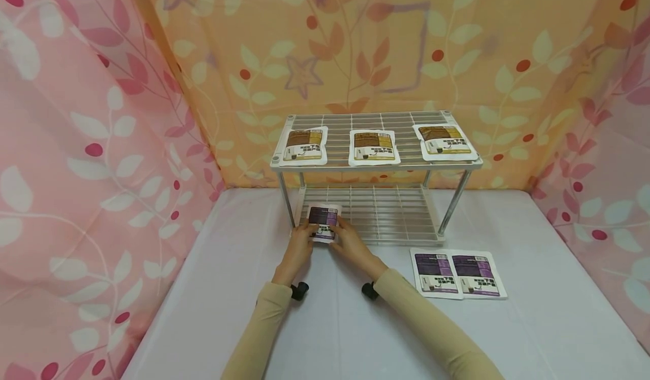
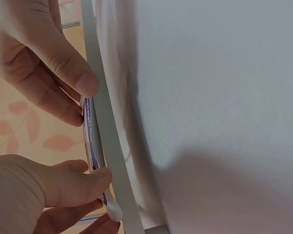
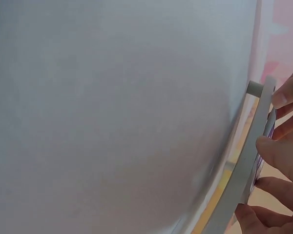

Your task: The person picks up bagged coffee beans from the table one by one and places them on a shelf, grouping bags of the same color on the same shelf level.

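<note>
A purple-and-white coffee packet (image 1: 323, 222) lies at the left end of the wire rack's lower shelf (image 1: 376, 216), its near edge at the shelf's front bar. My left hand (image 1: 299, 246) holds its left side between thumb and fingers. On the opposite side, my right hand (image 1: 352, 247) grips the near right corner. In the left wrist view the packet (image 2: 89, 131) appears edge-on, with "Coffee" in its print, and the left thumb (image 2: 95, 183) lies over its edge. From the right wrist, the right thumb (image 3: 271, 148) shows at the packet by the grey shelf bar (image 3: 239, 180).
Three brown-and-yellow packets lie spaced along the rack's upper shelf (image 1: 337, 121), including a middle packet (image 1: 374, 147). Two purple packets (image 1: 477, 275) lie side by side on the white table (image 1: 355, 340) at right front. Metal legs (image 1: 454, 202) join the shelves. Patterned cloth (image 1: 376, 41) surrounds the table.
</note>
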A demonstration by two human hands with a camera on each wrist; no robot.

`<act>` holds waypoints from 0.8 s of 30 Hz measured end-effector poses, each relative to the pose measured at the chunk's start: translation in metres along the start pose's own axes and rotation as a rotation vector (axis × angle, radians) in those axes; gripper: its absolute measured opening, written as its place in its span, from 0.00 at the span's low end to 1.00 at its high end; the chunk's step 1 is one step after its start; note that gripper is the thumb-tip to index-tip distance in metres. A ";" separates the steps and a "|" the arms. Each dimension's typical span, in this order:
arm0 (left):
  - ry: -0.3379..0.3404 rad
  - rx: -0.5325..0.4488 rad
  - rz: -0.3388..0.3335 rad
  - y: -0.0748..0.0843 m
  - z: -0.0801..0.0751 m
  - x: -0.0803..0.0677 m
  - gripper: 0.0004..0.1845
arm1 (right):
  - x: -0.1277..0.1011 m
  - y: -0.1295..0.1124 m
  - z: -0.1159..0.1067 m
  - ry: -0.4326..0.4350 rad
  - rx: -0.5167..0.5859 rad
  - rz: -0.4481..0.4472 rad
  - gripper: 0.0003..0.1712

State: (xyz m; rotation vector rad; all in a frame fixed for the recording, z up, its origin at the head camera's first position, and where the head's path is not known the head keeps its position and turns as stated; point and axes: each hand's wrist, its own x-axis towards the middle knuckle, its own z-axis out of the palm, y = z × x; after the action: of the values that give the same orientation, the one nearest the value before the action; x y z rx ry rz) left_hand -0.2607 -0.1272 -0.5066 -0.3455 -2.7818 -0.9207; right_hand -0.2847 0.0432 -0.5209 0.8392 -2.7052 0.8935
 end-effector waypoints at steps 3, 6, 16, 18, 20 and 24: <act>0.007 0.019 0.004 -0.002 0.000 0.002 0.24 | 0.003 0.001 0.001 -0.014 0.005 0.004 0.27; 0.011 0.029 0.007 -0.003 0.000 0.003 0.23 | 0.006 0.002 0.002 -0.021 0.015 -0.001 0.26; 0.054 0.050 0.039 -0.006 0.003 0.004 0.19 | 0.015 0.005 0.005 0.002 0.036 -0.011 0.23; 0.068 0.058 0.046 -0.006 0.004 0.004 0.18 | 0.016 0.005 0.006 0.000 0.036 -0.010 0.23; 0.084 0.069 0.056 -0.007 0.005 0.004 0.18 | 0.017 0.005 0.008 -0.007 0.034 -0.005 0.23; 0.097 0.074 0.055 -0.007 0.005 0.003 0.18 | 0.018 0.005 0.008 -0.015 0.031 0.001 0.23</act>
State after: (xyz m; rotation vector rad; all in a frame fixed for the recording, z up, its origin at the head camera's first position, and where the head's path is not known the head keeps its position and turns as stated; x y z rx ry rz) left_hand -0.2656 -0.1293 -0.5134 -0.3544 -2.6952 -0.7979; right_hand -0.3023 0.0328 -0.5241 0.8537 -2.7117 0.9360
